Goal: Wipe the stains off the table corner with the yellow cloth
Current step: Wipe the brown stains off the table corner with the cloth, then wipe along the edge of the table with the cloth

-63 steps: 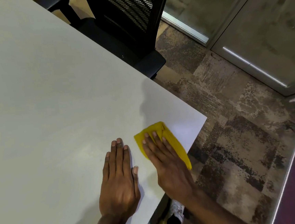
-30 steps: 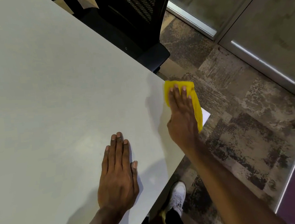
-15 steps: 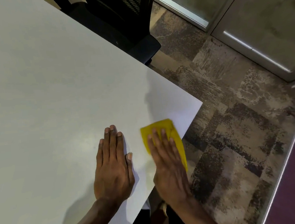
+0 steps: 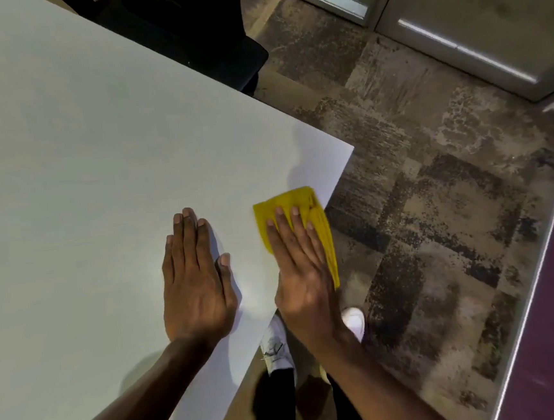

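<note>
Okay, I count two hands on one white counter (image 4: 97, 158): left hand (image 4: 195, 284) flat and empty, right hand (image 4: 303, 274) pressing flat on the single yellow cloth (image 4: 264, 216), which overhangs the edge just short of the corner.

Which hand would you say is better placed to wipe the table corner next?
Right. The right hand presses the yellow cloth flat beside the table edge, nearer the corner; the left hand lies flat, holding nothing.

Dim room — soft shadows beside hands, wide-angle edge warping.
</note>
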{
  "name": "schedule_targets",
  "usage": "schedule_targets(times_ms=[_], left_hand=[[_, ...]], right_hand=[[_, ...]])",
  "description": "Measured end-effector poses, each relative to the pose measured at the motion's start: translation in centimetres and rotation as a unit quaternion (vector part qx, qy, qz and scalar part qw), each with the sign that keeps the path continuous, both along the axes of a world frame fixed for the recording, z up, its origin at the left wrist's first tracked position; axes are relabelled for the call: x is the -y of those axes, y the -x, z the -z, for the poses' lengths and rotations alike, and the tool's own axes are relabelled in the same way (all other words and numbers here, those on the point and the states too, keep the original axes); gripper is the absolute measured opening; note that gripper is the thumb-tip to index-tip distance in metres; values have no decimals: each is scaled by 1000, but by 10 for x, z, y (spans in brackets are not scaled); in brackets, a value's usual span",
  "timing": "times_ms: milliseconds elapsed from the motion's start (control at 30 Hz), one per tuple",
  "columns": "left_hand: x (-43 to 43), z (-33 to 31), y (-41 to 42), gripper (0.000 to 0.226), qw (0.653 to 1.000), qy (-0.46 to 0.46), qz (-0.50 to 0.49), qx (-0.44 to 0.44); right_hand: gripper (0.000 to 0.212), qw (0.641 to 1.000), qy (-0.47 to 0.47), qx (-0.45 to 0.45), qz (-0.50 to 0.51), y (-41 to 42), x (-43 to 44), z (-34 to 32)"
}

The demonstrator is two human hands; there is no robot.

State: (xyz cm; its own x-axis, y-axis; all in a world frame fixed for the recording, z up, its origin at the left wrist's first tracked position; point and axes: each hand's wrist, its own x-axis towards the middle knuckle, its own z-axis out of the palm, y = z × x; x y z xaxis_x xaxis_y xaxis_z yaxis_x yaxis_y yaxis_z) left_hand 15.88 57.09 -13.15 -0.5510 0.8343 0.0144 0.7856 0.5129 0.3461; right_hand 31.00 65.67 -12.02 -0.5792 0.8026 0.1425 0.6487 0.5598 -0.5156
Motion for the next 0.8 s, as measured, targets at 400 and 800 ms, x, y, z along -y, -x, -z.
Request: schedule_targets(times_ms=[400,800], left_hand=[[1,4,-4,68,1000,-6,0,-18],[-5,-1,-6,68,998,27,10,-54]], right_hand=[[65,915,155,-270,256,20,62,2],[55,809,352,-378,281,-17,19,19]])
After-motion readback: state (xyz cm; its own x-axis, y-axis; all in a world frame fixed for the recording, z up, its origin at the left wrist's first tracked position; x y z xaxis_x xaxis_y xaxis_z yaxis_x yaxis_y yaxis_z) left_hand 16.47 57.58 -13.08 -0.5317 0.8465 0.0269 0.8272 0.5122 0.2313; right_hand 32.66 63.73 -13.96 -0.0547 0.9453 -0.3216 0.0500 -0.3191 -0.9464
